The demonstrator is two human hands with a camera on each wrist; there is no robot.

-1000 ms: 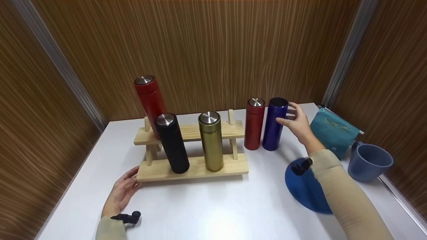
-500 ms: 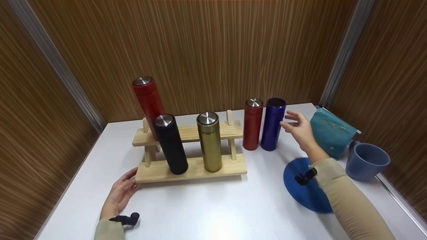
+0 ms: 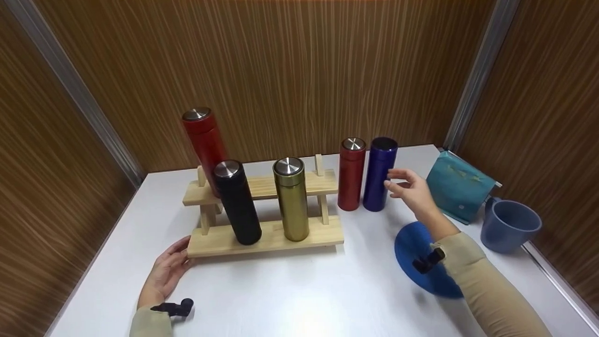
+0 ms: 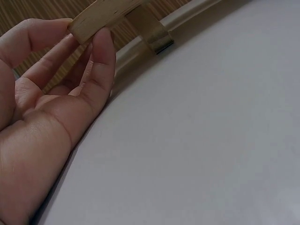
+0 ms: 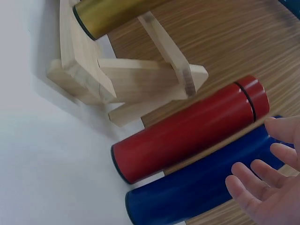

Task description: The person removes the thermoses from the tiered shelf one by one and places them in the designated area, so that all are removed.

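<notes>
Right hand [image 3: 412,192] now off blue flask [image 3: 379,174], fingers open, empty, just beside it. Flask stands right of wooden rack [image 3: 262,236], released. Left hand [image 3: 166,271] still touches rack corner, fingers relaxed.

The head view looks forward and down from above the near edge of the white table [image 3: 290,299], far enough back to take in the wooden rack [image 3: 264,234] at centre, both forearms at the lower edge and the panelled walls in the upper half.

The left wrist view sits low and very near the left hand [image 4: 47,117], which fills the left of the frame; it faces across the table to the rack's corner at the upper left.

The right wrist view, rolled sideways, looks past the right hand [image 5: 267,192] in the lower right at the blue flask [image 5: 197,197] and the red flask [image 5: 187,136], with the rack's end in the upper left.

All three views share the rack; head and right wrist views share both flasks.
</notes>
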